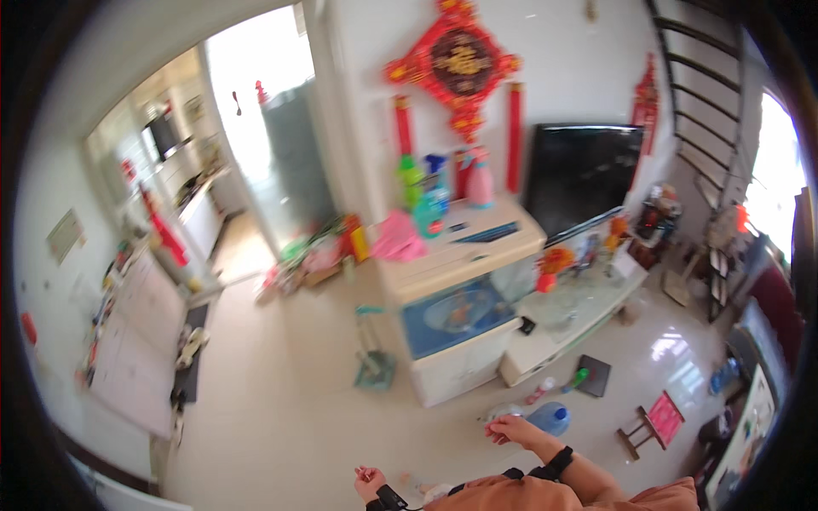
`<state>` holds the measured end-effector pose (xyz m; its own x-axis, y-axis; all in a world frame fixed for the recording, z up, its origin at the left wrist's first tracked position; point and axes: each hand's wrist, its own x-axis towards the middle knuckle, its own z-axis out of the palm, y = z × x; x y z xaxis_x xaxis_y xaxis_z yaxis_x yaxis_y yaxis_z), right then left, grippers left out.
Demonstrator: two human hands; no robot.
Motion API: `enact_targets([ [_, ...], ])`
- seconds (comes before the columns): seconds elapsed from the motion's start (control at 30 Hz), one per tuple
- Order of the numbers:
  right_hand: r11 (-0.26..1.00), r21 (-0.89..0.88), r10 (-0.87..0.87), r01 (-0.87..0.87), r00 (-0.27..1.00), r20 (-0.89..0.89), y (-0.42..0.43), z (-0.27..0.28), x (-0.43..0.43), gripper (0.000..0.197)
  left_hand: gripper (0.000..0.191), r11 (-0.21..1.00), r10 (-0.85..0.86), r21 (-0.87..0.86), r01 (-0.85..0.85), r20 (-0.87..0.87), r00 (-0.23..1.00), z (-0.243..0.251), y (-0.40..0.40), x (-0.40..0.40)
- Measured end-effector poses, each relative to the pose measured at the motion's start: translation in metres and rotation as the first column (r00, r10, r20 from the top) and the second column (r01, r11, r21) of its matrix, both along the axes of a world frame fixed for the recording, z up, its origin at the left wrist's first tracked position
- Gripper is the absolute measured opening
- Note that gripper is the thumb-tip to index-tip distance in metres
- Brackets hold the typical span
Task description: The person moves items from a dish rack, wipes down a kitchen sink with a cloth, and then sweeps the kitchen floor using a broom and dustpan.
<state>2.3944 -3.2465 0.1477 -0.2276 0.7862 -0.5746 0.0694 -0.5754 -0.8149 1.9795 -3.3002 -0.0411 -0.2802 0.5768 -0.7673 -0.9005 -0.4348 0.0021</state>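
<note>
My left hand [369, 483] is low in the picture with its fingers curled. It hangs above the tiled floor [281, 441], and blur hides whether anything is in it. Further right, my right hand [511, 430] has bent fingers; no held object shows clearly. Behind that hand a large blue plastic water bottle [549, 418] is on the floor, beside a clear crumpled item [503, 413]. Touching between hand and bottle cannot be told from here. Black straps circle both wrists. Before me stands a fish tank [460, 316] in a pale cabinet, with spray bottles [436, 185] and a pink cloth [397, 236] on its lid.
A low TV bench [549, 332] adjoins the tank, under a television [585, 179]. A folding stool [664, 418], a black flat square [594, 375] and a green bottle [578, 378] occupy the floor. Leftward are a dustpan [375, 370], a shoe cabinet [137, 338] and a doorway [239, 249].
</note>
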Motion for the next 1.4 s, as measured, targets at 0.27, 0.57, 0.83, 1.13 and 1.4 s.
enact_targets([
  [0.27, 0.943, 0.131, 0.302, -0.307, 0.952, 0.060, 0.131, -0.029, -0.189, 0.028, 0.040, 0.869, 0.472, -0.240, -0.432, 0.143, 0.870, -0.007, -0.072, -0.170],
  [0.57, 0.603, 0.588, -0.164, -0.539, 0.638, 0.752, 0.371, -0.098, -0.335, 0.040, 0.047, 0.902, 0.401, 0.129, -0.412, 0.103, 0.910, 0.092, 0.056, -0.301],
  [0.83, 0.749, 0.366, -0.170, -0.552, 0.375, 0.911, 0.582, -0.179, -0.334, 0.091, 0.038, 0.894, 0.402, 0.052, -0.445, 0.345, 0.848, 0.080, 0.170, -0.358],
  [1.13, 0.820, 0.080, 0.345, -0.567, 0.601, 0.722, 0.642, -0.167, -0.485, 0.062, 0.036, 0.865, 0.499, 0.077, -0.496, -0.015, 0.867, 0.132, 0.316, -0.544],
  [1.4, 0.322, -0.116, 0.466, -0.940, 0.051, 0.883, 0.780, -0.081, -0.783, 0.039, 0.036, 0.745, -0.390, 0.602, 0.287, 0.045, 0.920, 0.135, 0.573, -0.608],
])
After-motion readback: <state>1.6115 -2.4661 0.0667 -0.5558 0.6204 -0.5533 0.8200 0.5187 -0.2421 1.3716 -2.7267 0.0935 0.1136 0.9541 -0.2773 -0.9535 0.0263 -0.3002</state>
